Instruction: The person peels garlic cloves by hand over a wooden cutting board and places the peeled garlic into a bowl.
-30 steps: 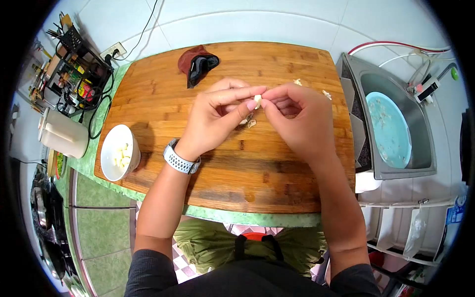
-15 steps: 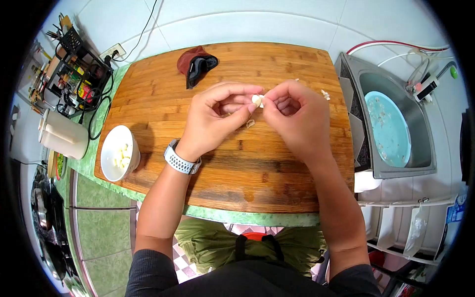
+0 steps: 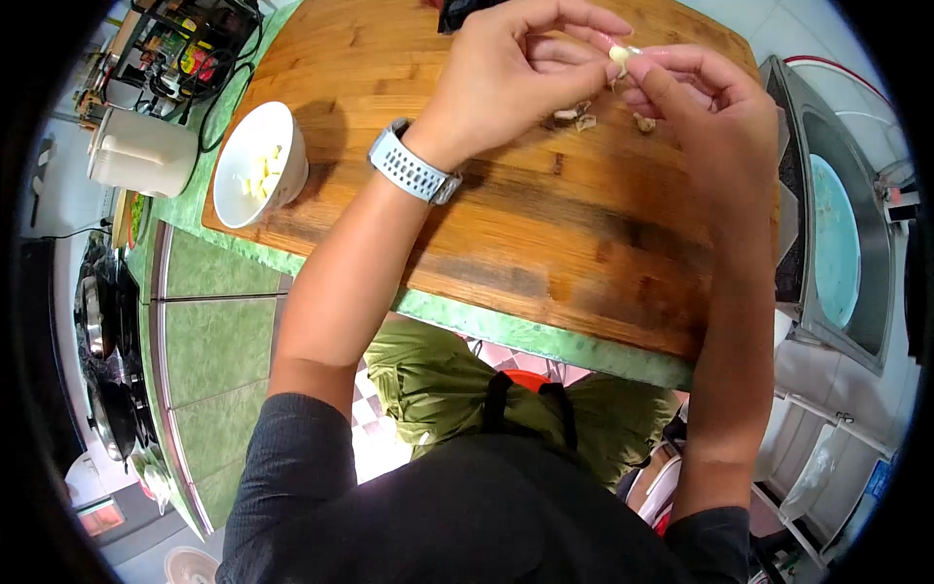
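A small, pale garlic clove point(image 3: 619, 58) is pinched between the thumb and fingertips of my left hand point(image 3: 525, 78). The thumb and forefinger of my right hand point(image 3: 710, 107) close on the clove's right side, where a whitish bit of skin shows. Both hands are above the far part of the wooden board point(image 3: 506, 234). Below them lie scraps of garlic skin point(image 3: 584, 119) and another small piece point(image 3: 644, 124). To the left, a white bowl point(image 3: 229, 185) holds several peeled garlic cloves point(image 3: 261, 173).
A beige pitcher point(image 3: 146, 151) stands left of the board, near a black rack point(image 3: 190, 58) with bottles and cables. On the right is a metal sink point(image 3: 880, 263) with a light-blue basin point(image 3: 835, 243). A black cloth item point(image 3: 462, 14) lies at the far edge of view.
My view has tilted down and turned, so the board and bowl appear higher. Both hands still hold the clove, now with more of its yellowish surface showing.
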Tool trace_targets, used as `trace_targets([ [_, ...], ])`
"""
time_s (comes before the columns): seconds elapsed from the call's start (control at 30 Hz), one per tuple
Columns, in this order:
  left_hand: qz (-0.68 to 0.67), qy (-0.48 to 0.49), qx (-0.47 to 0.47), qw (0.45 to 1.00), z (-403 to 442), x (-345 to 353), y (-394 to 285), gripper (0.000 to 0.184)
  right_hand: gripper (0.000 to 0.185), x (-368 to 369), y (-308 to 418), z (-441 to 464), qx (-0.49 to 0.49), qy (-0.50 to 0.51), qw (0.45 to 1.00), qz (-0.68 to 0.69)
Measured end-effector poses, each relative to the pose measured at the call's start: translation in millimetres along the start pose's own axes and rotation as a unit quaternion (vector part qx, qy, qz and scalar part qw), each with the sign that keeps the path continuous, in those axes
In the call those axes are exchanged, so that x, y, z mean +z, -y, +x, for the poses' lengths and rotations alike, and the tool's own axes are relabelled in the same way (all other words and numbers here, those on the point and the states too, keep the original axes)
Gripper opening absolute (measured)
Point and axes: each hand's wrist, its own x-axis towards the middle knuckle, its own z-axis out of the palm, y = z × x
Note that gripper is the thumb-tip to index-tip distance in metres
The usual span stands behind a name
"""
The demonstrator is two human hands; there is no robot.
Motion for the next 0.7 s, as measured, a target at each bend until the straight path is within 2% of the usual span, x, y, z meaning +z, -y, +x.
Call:
trace_targets([
  [0.03,-0.059,0.022,-0.032,0.998,0,-2,0,0.037,0.017,-1,3,0,-0.016,-0.001,1.000,-0.024],
  [0.07,-0.060,0.022,-0.035,0.997,-1,-2,-2,0.037,0.017,-1,0,0,-0.012,-0.001,1.000,-0.024],
  [0.13,-0.086,0.025,-0.090,0.992,-2,-2,-9,0.036,0.017,-2,-3,2,-0.024,0.000,1.000,0.008],
  [0.23,-0.070,0.016,-0.106,0.992,-6,0,-10,0.030,0.015,-1,-1,0,-0.020,-0.003,1.000,0.002],
  [0.27,-0.071,0.018,-0.101,0.992,-7,1,-12,0.030,0.015,1,-1,-1,-0.024,-0.005,1.000,-0.001],
  [0.33,0.058,-0.001,-0.098,0.994,-6,3,-13,0.026,0.011,6,-2,-1,-0.072,-0.021,0.997,0.015],
  [0.4,0.021,0.007,-0.083,0.996,-5,0,-7,0.024,0.010,8,2,-3,-0.078,-0.039,0.996,-0.035],
  [0.53,0.046,-0.015,-0.094,0.994,-4,1,-12,0.027,0.011,7,9,-3,-0.059,-0.030,0.998,-0.015],
  [0.6,-0.002,-0.023,-0.107,0.994,-4,2,-13,0.027,0.012,8,8,-3,-0.018,-0.030,0.999,0.032],
  [0.7,-0.038,-0.037,-0.081,0.995,-3,3,-8,0.025,0.014,6,9,-2,-0.007,-0.027,0.999,0.046],
])
